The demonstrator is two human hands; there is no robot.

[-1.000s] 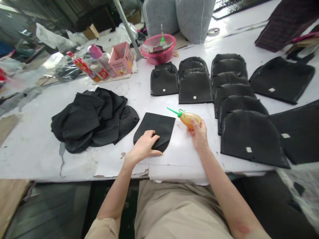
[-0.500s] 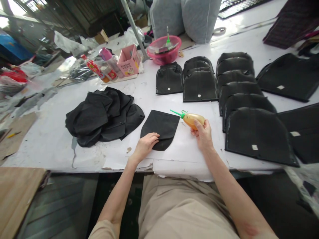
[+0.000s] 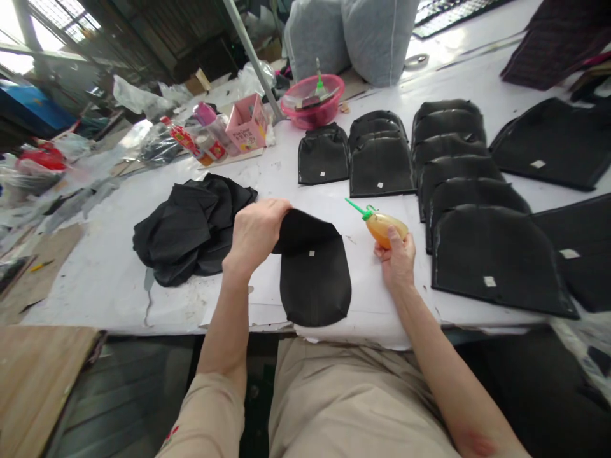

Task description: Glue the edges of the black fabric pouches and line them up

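Note:
My left hand (image 3: 260, 232) grips the lifted far flap of a black fabric piece (image 3: 315, 286) on the white tabletop. The piece lies partly opened out, its rounded end toward me and a small white tag near its fold. My right hand (image 3: 396, 254) is wrapped round a squeeze bottle (image 3: 386, 230) of amber liquid. A long green nozzle points from that bottle up and left, to the right of the fabric piece and apart from it. Just left of my left hand lies a heap of black fabric pieces (image 3: 176, 229).
Rows of black panels (image 3: 496, 261) with white tags lie on the right. Farther back stand a pink basin (image 3: 312, 114), a pink box (image 3: 247, 127), bottles (image 3: 184, 140) and a slanting metal pole (image 3: 252, 60). A wooden board (image 3: 42, 375) is at the lower left.
My left hand has risen from the near end of the fabric piece, lifting one flap up and away from me; the tagged inside now shows. The squeeze bottle has shifted slightly right.

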